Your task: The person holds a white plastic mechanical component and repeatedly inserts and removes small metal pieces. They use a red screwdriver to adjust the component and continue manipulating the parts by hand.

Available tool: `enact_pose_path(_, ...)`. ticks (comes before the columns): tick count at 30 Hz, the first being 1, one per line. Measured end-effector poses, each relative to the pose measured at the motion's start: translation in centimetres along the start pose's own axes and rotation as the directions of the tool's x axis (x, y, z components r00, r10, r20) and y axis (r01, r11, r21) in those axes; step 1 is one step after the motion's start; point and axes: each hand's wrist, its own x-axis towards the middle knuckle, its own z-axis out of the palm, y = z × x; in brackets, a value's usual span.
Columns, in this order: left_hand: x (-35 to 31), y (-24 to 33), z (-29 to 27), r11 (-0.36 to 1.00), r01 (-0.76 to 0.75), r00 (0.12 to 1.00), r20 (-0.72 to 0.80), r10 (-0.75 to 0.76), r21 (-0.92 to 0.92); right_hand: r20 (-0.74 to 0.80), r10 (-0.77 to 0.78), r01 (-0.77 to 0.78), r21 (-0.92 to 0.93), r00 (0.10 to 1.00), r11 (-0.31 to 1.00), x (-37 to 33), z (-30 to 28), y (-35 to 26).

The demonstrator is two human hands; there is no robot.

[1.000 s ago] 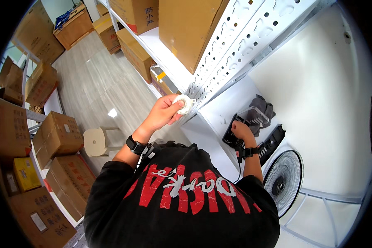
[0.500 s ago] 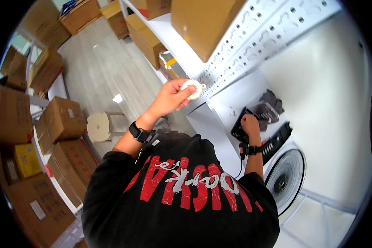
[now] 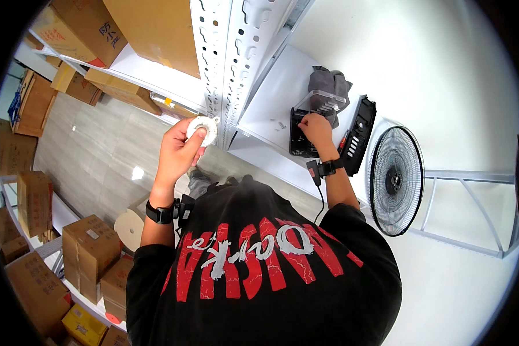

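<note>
My left hand (image 3: pixel 176 151) grips a round white plastic piece (image 3: pixel 202 131) by its edge, thumb on the face. The piece looks like a ring with a small holed tab on its rim. Over on the white shelf, my right hand (image 3: pixel 317 130) reaches into a shallow black case (image 3: pixel 300 144) whose clear lid (image 3: pixel 324 101) stands raised. Its fingers are drawn together down in the case, and what they pinch, if anything, is hidden. A few small screws (image 3: pixel 278 124) lie on the shelf left of the case.
Behind the case sits a bundle of dark grey cloth (image 3: pixel 331 81). A long black slotted tray (image 3: pixel 358 137) lies to its right, beside a round black fan (image 3: pixel 396 180). A perforated white upright (image 3: pixel 225 63) rises between my hands. Cardboard boxes (image 3: pixel 90 248) and a stool (image 3: pixel 130 229) stand at left.
My view has turned, so the shelf and case now appear nearer the middle. My left hand still holds the white piece; my right hand stays at the black case.
</note>
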Motion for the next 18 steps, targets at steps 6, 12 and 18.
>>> enact_pose_path(6, 0.3, 0.5, -0.4, 1.0, 0.018, 1.0, 0.001, -0.018, 0.0, -0.06, 0.095, -0.102, -0.132, 0.994, 0.986, 0.6, 2.7, -1.3)
enact_pose_path(12, -0.8, 0.5, 0.3, 0.999, -0.012, 0.998, -0.054, 0.01, -0.035, -0.096, 0.089, -0.107, -0.212, 0.991, 0.971, 0.6, 2.8, -1.7)
enact_pose_path(18, -3.2, 1.0, 1.5, 0.998, -0.055, 0.993, -0.111, 0.051, -0.03, -0.179, -0.025, -0.011, -0.197, 0.984, 0.98, 0.7, 3.1, -1.1)
